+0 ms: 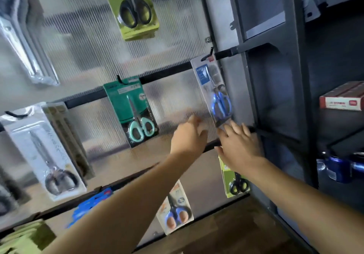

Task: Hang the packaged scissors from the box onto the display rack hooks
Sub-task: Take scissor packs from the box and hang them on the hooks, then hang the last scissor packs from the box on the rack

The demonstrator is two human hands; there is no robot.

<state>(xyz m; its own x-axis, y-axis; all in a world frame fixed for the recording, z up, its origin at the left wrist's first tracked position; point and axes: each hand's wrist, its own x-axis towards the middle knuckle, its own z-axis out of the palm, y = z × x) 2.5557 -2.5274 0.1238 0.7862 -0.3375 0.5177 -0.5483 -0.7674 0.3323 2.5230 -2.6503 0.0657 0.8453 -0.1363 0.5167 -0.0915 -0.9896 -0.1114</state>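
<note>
- The clear blister pack of blue-handled scissors (213,92) hangs from the black hook (208,56) at the rack's right edge, long axis near vertical, handles down.
- My right hand (239,145) sits just under its bottom corner, fingers spread, seemingly touching it.
- My left hand (189,135) hovers beside it, fingers loose, gripping nothing.

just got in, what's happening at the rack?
A person is stocking packaged scissors on a display rack. The blue-handled pack already hangs from the hook by the dark frame. The right hand touches its bottom edge with loose fingers; the left hand is open just beside it, holding nothing. Other packs hang around them.
</note>
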